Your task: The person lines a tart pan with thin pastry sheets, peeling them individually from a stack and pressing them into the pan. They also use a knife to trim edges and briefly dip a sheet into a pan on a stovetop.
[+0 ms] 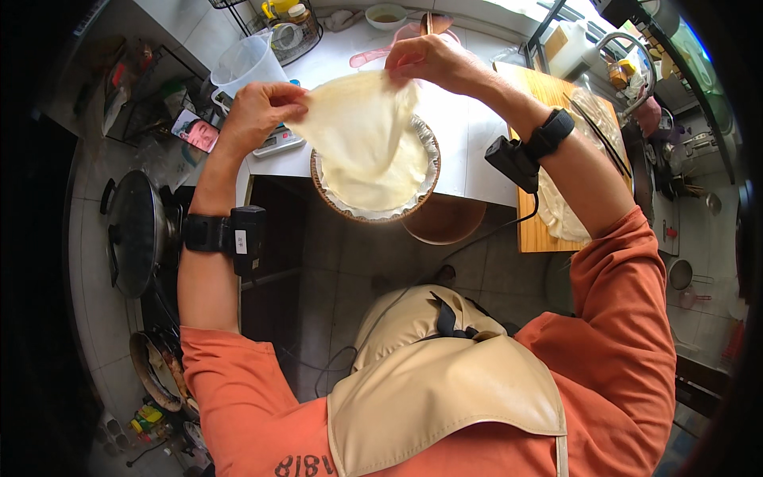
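A thin, pale sheet of dough (pixel 351 122) hangs stretched between my two hands. My left hand (pixel 259 113) pinches its left edge between thumb and fingers. Higher up and to the right, my right hand (pixel 426 62) grips the upper right corner. The sheet's lower part droops over a round woven basket (pixel 437 170), which is lined with white cloth or paper (pixel 430 140). Inside the basket lies more flat, pale dough (pixel 381 188); where the hanging sheet meets it, I cannot tell if they touch. The basket sits at the counter's front edge and overhangs it.
A wooden board (pixel 524 229) with more dough sheets (pixel 557 208) and dark chopsticks stands right. On the left are a digital scale (pixel 279 143), a clear plastic jug (pixel 247 62) and a lidded pan (pixel 136 232). Behind are a pink strainer-like utensil (pixel 372 56) and a bowl (pixel 386 16).
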A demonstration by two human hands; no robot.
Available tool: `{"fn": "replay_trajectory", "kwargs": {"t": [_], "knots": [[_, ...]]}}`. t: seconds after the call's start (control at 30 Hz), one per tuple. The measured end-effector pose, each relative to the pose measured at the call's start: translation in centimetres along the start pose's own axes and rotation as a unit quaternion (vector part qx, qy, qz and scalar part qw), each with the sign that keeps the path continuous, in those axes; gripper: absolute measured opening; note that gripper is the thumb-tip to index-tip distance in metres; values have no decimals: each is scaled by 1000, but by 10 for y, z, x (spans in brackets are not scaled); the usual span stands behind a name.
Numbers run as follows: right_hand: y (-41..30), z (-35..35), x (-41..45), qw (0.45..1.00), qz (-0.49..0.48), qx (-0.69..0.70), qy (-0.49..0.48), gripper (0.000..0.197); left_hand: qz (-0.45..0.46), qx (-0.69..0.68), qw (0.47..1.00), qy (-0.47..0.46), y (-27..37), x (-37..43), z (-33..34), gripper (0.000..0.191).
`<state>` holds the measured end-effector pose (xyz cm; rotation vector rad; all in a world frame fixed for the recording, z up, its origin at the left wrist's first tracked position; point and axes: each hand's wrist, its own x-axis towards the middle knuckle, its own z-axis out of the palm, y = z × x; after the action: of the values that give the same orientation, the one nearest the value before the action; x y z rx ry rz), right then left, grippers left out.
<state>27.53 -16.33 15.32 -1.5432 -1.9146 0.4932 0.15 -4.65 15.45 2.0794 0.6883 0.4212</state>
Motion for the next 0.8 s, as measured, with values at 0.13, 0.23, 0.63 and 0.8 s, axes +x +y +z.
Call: {"fn": "replay_trajectory", "kwargs": {"t": [0.13, 0.23, 0.63, 0.8], "knots": [[11, 9, -8, 994, -83, -62, 41, 10, 80, 102, 988, 78, 1, -5, 21, 18], [40, 46, -33, 987, -102, -118, 46, 8, 159, 216, 953, 139, -20, -18, 64, 11], [41, 162, -118, 936, -84, -314, -137, 3, 170, 293, 935, 105, -103, -89, 177, 11], [34, 165, -120, 924, -71, -337, -163, 3, 186, 310, 928, 92, -112, -93, 179, 12]]}}
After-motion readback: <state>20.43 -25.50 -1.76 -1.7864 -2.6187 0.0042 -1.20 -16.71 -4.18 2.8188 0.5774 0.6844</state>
